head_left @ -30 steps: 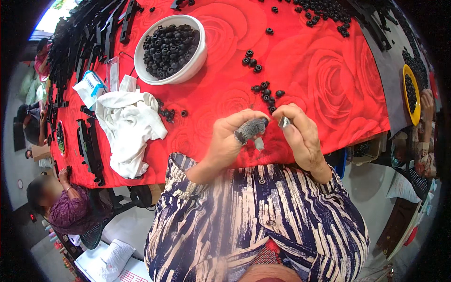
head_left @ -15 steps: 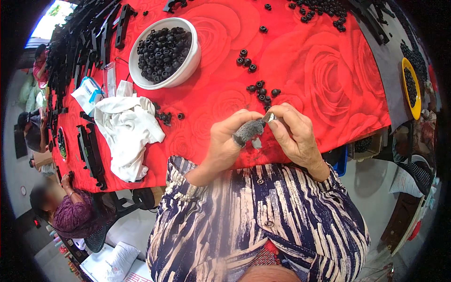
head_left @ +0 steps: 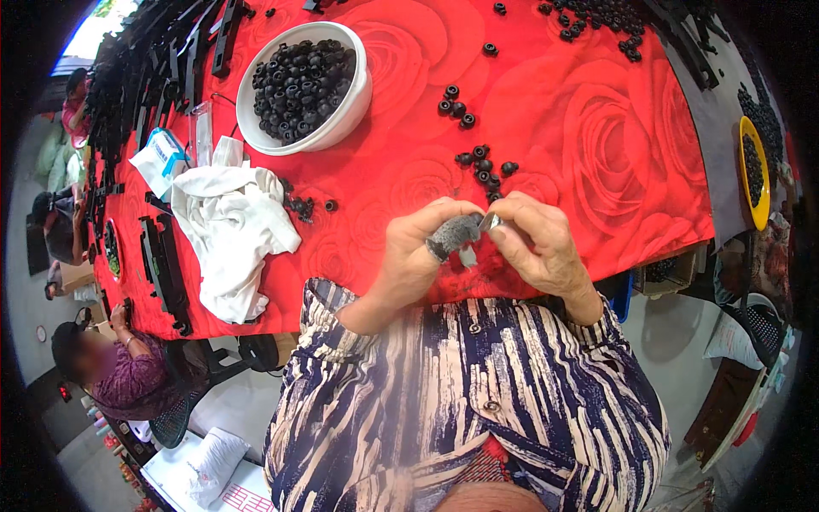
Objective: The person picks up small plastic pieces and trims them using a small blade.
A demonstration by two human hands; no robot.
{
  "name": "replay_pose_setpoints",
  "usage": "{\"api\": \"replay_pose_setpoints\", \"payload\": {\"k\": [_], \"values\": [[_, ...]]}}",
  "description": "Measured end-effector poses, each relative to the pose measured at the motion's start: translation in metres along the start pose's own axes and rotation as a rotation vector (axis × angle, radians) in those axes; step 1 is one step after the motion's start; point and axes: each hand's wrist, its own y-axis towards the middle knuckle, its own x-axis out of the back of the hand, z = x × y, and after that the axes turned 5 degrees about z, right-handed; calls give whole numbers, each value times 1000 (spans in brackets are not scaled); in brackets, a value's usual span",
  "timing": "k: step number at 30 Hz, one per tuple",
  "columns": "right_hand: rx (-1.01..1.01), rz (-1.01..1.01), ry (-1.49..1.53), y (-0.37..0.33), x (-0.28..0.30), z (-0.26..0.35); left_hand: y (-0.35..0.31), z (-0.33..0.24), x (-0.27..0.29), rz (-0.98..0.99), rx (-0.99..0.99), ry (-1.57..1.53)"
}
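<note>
My left hand (head_left: pixel 414 256) is closed around a grey fabric piece (head_left: pixel 454 232) that covers a fingertip or is pinched there; I cannot tell which. My right hand (head_left: pixel 539 247) pinches a small silvery metal piece (head_left: pixel 491 222) against the end of the grey fabric. Both hands meet just above the near edge of the red rose-patterned tablecloth (head_left: pixel 597 171). Small black round parts (head_left: pixel 483 165) lie loose on the cloth just beyond my fingers.
A white bowl (head_left: pixel 359 90) full of the black parts stands at the back left. Near it lie a crumpled white cloth (head_left: pixel 230 230) and a blue-and-white packet (head_left: pixel 158 158). Long black plastic strips (head_left: pixel 164 269) line the left edge. A yellow dish (head_left: pixel 741 145) sits far right. Another person (head_left: pixel 98 363) sits lower left.
My hands have closed together, and the right hand now has the metal piece against the grey fabric. They have also drifted slightly toward me.
</note>
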Motion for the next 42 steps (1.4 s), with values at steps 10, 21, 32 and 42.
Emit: {"api": "replay_pose_setpoints", "payload": {"k": [10, 21, 32, 42], "values": [[-250, -133, 302, -7, 0, 4, 5, 1, 7, -40, -260, 454], [84, -71, 116, 9, 1, 5, 2, -11, 7, 11, 169, -343], [229, 25, 34, 15, 1, 12, 4, -5, 12, 175, 401, -610], [475, -294, -202, 4, -17, 2, -1, 11, 9, 216, 302, -750]]}}
